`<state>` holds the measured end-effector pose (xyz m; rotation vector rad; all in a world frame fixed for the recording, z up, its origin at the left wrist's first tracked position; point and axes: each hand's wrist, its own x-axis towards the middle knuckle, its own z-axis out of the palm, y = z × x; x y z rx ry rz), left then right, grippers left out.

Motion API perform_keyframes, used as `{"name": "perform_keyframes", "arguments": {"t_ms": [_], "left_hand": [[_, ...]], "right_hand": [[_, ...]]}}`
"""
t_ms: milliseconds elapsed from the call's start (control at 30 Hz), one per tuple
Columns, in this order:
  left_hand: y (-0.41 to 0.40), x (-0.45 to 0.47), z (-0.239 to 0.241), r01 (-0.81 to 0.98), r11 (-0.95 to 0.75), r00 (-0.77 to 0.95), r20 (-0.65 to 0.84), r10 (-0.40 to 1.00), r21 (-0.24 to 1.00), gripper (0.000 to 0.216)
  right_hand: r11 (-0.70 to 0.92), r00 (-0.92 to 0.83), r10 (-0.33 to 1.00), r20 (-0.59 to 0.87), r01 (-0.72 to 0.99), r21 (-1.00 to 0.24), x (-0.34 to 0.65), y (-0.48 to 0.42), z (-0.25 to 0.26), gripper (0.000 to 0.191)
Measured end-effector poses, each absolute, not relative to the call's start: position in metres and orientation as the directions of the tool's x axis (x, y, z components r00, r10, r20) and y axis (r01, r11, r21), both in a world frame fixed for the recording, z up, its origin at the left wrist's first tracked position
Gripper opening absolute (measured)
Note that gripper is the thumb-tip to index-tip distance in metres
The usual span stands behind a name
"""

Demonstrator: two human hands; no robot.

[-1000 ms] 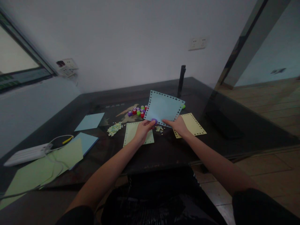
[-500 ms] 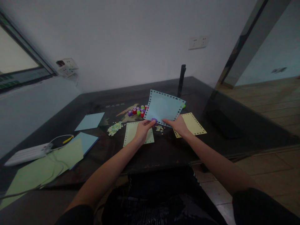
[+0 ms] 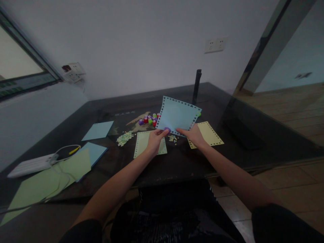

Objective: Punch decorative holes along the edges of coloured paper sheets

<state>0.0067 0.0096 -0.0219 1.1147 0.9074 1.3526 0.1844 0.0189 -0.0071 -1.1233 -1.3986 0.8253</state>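
Observation:
A light blue paper sheet [image 3: 178, 115] with punched holes along its edges is held up above the dark table [image 3: 177, 162]. My right hand [image 3: 193, 135] pinches its lower edge. My left hand [image 3: 155, 140] is closed on a small purple punch [image 3: 166, 129] clamped on the same lower edge. Under my left hand lies a pale green punched sheet [image 3: 143, 141]. A yellow punched sheet [image 3: 209, 133] lies right of my right hand. Paper bits [image 3: 172, 138] are scattered below the blue sheet.
Several small coloured punches [image 3: 149, 119] cluster behind the sheet, beside a pile of confetti [image 3: 124, 138]. Blue sheets [image 3: 98, 130] and green sheets [image 3: 45, 182] lie at left with a white power strip [image 3: 30, 164] and cable. A dark post [image 3: 196, 86] stands at the back.
The blue sheet has tilted and risen very slightly; both hands keep the same grip. The view has shifted a little.

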Motion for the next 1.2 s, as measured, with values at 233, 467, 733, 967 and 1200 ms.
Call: {"name": "perform_keyframes", "arguments": {"t_ms": [233,467,733,967,1200], "left_hand": [[0.0083,0.0093,-0.0214,-0.254,-0.138,0.025,0.149,0.989,0.957,0.030],[0.0090,0.0089,-0.0209,-0.235,-0.165,0.020,0.174,0.984,0.958,0.027],[0.0123,0.0090,-0.0255,-0.248,-0.145,0.011,0.153,0.988,0.958,0.030],[0.0124,0.0088,-0.0271,-0.244,-0.130,0.012,0.137,0.990,0.961,0.030],[0.0119,0.0091,-0.0265,-0.263,-0.096,0.042,0.111,0.993,0.960,0.030]], "right_hand": [[0.305,0.067,0.944,0.322,0.184,-0.934,0.1837,0.0191,-0.0071,0.036],[0.300,0.064,0.947,0.313,0.158,-0.941,0.1828,0.0193,-0.0094,0.039],[0.330,0.065,0.936,0.345,0.175,-0.928,0.1826,0.0202,-0.0101,0.047],[0.335,0.058,0.935,0.350,0.177,-0.925,0.1835,0.0201,-0.0106,0.048],[0.334,0.053,0.935,0.351,0.197,-0.922,0.1842,0.0209,-0.0099,0.044]]}}
